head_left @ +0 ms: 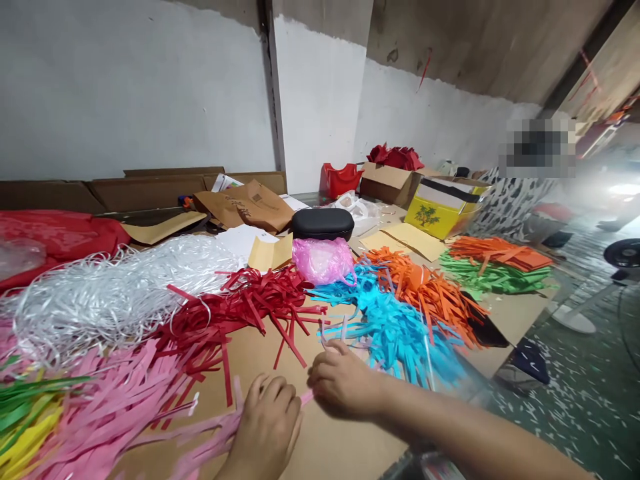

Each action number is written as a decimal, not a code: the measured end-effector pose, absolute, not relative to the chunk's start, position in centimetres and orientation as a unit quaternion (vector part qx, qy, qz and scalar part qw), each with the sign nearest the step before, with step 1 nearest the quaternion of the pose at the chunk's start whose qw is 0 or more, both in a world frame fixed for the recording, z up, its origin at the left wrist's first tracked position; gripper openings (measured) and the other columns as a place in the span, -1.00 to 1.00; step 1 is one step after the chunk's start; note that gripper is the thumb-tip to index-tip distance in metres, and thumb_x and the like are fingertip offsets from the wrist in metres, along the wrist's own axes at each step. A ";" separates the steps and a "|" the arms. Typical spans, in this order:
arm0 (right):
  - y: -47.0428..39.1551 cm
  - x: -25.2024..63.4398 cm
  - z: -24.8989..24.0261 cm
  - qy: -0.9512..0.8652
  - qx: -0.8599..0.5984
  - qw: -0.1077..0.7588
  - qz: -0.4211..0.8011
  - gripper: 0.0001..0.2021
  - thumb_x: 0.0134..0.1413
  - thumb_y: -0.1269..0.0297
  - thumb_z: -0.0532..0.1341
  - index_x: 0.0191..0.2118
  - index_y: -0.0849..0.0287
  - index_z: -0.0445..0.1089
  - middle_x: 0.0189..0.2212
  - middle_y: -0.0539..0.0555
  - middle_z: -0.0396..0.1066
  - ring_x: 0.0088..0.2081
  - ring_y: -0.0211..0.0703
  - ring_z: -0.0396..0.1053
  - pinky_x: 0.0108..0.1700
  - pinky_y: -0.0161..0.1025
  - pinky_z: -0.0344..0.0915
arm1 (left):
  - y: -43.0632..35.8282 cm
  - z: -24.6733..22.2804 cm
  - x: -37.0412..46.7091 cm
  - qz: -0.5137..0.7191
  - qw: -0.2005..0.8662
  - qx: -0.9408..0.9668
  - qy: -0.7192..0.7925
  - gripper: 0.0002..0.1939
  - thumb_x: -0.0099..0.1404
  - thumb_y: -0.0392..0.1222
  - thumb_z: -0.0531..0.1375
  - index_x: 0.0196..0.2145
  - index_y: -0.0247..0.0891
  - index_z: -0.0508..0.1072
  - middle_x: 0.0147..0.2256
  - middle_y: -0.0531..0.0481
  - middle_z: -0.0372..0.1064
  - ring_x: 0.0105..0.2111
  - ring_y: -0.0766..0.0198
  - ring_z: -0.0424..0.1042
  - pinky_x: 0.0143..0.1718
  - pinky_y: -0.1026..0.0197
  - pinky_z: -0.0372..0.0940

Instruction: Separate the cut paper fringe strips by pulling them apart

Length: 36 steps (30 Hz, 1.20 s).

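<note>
Low in the middle of the view, my left hand (267,423) is closed on pink strips (213,437), which trail out to its left over the brown cardboard (327,443). My right hand (343,380) is beside it, fingers curled together, with a short pink piece spanning the gap between the hands. Pale purplish strip ends show just above the right hand. Red strips (250,300) lie beyond my hands, and blue strips (395,327) spread past the right hand. A pile of pink strips (115,400) is at the left.
White stringy material (115,293) lies at the left. Behind are a pink plastic bag (324,260), a black case (323,223) and a yellow box (435,217). Orange strips (425,287) and green strips (500,275) lie to the right. A person sits at the back right, near a fan (623,257).
</note>
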State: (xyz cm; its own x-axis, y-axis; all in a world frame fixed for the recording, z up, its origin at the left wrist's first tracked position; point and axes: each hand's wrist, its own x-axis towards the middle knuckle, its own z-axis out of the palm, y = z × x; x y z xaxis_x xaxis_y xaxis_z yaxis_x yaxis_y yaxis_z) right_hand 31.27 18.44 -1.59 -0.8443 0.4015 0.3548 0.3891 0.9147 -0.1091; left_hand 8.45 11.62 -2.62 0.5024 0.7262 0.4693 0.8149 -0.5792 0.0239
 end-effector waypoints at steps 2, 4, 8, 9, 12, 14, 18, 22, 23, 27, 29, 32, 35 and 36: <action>18.7 31.2 -1.6 -0.951 -0.236 0.192 0.062 -0.87 0.36 0.37 0.16 -0.23 0.13 0.46 -0.14 0.01 0.59 -0.02 -0.13 0.38 0.17 0.02 -0.01 | 11.9 -2.7 8.6 -0.224 0.110 -0.861 -0.443 -0.89 0.31 -0.30 0.17 -0.36 -0.16 0.46 -0.37 0.02 0.44 -0.21 0.11 0.35 0.11 -0.13 0.07; 18.9 31.3 -1.3 -0.951 -0.234 0.186 0.082 -0.90 0.34 0.31 0.21 -0.23 0.12 0.46 -0.15 -0.01 0.59 -0.03 -0.13 0.38 0.12 0.00 0.01 | 12.1 -2.8 8.4 -0.227 0.118 -0.862 -0.437 -0.88 0.32 -0.30 0.16 -0.36 -0.16 0.46 -0.40 0.03 0.43 -0.24 0.12 0.34 0.09 -0.12 0.09; 18.8 31.4 -0.7 -0.970 -0.188 0.152 -0.004 -0.87 0.38 0.32 0.18 -0.19 0.15 0.48 -0.22 0.01 0.59 -0.02 -0.07 0.36 0.20 0.08 -0.05 | 12.2 -2.9 8.1 -0.221 0.116 -0.873 -0.418 -0.84 0.33 -0.33 0.14 -0.36 -0.15 0.47 -0.44 0.07 0.41 -0.31 0.18 0.33 0.12 -0.12 0.08; 18.9 31.3 -0.6 -0.974 -0.177 0.140 -0.030 -0.84 0.38 0.37 0.15 -0.19 0.18 0.49 -0.26 0.04 0.58 -0.04 -0.06 0.35 0.24 0.10 -0.07 | 12.2 -2.9 8.1 -0.218 0.113 -0.875 -0.416 -0.82 0.33 -0.35 0.14 -0.37 -0.15 0.47 -0.45 0.08 0.40 -0.33 0.19 0.33 0.13 -0.12 0.08; 19.3 31.0 -0.6 -0.979 -0.155 0.123 -0.045 -0.79 0.36 0.43 0.11 -0.23 0.21 0.50 -0.32 0.09 0.55 -0.10 -0.05 0.35 0.30 0.11 -0.10 | 12.1 -2.6 8.3 -0.215 0.105 -0.875 -0.421 -0.80 0.33 -0.39 0.12 -0.38 -0.16 0.47 -0.45 0.08 0.40 -0.36 0.20 0.33 0.15 -0.12 0.07; 19.8 31.0 -0.5 -0.977 -0.166 0.129 -0.023 -0.80 0.33 0.41 0.13 -0.28 0.17 0.51 -0.32 0.06 0.56 -0.12 -0.06 0.36 0.27 0.10 -0.06 | 12.1 -2.3 8.3 -0.218 0.101 -0.872 -0.426 -0.78 0.32 -0.42 0.11 -0.37 -0.17 0.47 -0.44 0.08 0.41 -0.36 0.19 0.35 0.13 -0.09 0.08; 19.7 30.9 -0.2 -0.966 -0.209 0.152 0.001 -0.90 0.24 0.30 0.23 -0.18 0.11 0.50 -0.24 0.03 0.58 -0.05 -0.04 0.36 0.24 0.12 -0.04 | 11.8 -2.3 8.1 -0.234 0.101 -0.866 -0.430 -0.73 0.32 -0.48 0.06 -0.33 -0.18 0.48 -0.41 0.10 0.44 -0.35 0.20 0.39 0.10 -0.08 0.06; 17.9 29.8 -1.4 -0.958 -0.213 0.186 -0.050 -0.84 0.38 0.26 0.15 -0.15 0.10 0.48 -0.23 0.05 0.56 -0.10 -0.04 0.32 0.26 0.15 -0.11 | 11.2 -2.9 7.9 -0.248 0.112 -0.854 -0.444 -0.71 0.37 -0.44 0.04 -0.36 -0.20 0.48 -0.41 0.05 0.45 -0.33 0.14 0.39 0.09 -0.13 0.06; 17.6 29.7 -1.8 -0.958 -0.205 0.188 -0.069 -0.81 0.40 0.30 0.12 -0.20 0.10 0.48 -0.30 0.04 0.55 -0.15 -0.06 0.31 0.24 0.13 -0.10 | 11.0 -3.1 7.7 -0.249 0.114 -0.854 -0.443 -0.69 0.37 -0.45 0.02 -0.37 -0.20 0.48 -0.41 0.03 0.45 -0.33 0.13 0.38 0.08 -0.12 0.07; 17.5 30.2 -3.0 -0.954 -0.231 0.187 -0.037 -0.77 0.43 0.35 0.09 -0.24 0.13 0.48 -0.36 0.03 0.54 -0.21 -0.10 0.28 0.08 0.03 -0.02 | 10.5 -3.5 6.1 -0.256 0.094 -0.867 -0.417 -0.68 0.42 -0.42 -0.01 -0.25 -0.15 0.51 -0.38 0.08 0.47 -0.31 0.19 0.41 0.05 0.00 0.09; 17.8 30.7 -3.0 -0.950 -0.248 0.188 0.011 -0.79 0.43 0.35 0.11 -0.22 0.12 0.48 -0.30 0.02 0.56 -0.19 -0.12 0.30 0.01 -0.02 -0.01 | 10.4 -3.8 5.2 -0.267 0.078 -0.866 -0.416 -0.73 0.47 -0.31 0.03 -0.25 -0.11 0.51 -0.40 0.14 0.46 -0.34 0.24 0.43 0.01 0.06 0.11; 18.3 31.2 -2.6 -0.940 -0.281 0.175 0.089 -0.87 0.35 0.26 0.22 -0.22 0.10 0.51 -0.24 0.01 0.56 -0.18 -0.14 0.32 -0.08 -0.08 -0.01 | 10.4 -4.2 4.7 -0.274 0.053 -0.848 -0.450 -0.70 0.51 -0.10 0.05 -0.34 -0.11 0.50 -0.45 0.18 0.45 -0.41 0.29 0.45 -0.10 0.11 0.19; 18.5 30.9 -2.3 -0.924 -0.316 0.159 0.143 -0.88 0.24 0.19 0.33 -0.26 0.10 0.54 -0.27 0.00 0.54 -0.16 -0.12 0.33 -0.12 -0.11 -0.02 | 10.4 -4.3 5.1 -0.263 0.028 -0.829 -0.492 -0.70 0.47 -0.01 0.12 -0.39 -0.09 0.51 -0.45 0.20 0.47 -0.43 0.28 0.48 -0.22 0.13 0.24; 18.5 30.7 -2.2 -0.922 -0.323 0.156 0.145 -0.89 0.22 0.20 0.35 -0.27 0.10 0.54 -0.27 0.00 0.54 -0.16 -0.12 0.34 -0.13 -0.12 -0.02 | 10.4 -4.3 5.3 -0.259 0.023 -0.823 -0.505 -0.74 0.44 -0.03 0.17 -0.40 -0.09 0.51 -0.45 0.20 0.47 -0.43 0.27 0.49 -0.24 0.12 0.24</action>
State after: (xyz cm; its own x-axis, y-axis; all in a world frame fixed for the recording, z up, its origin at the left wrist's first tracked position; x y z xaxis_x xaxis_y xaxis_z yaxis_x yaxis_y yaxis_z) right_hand 30.70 18.55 -2.16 -0.7425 0.6409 0.1948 0.5504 0.7495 -0.3678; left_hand 5.33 10.43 -4.29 0.3552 0.8199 0.4490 0.8439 -0.4879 0.2234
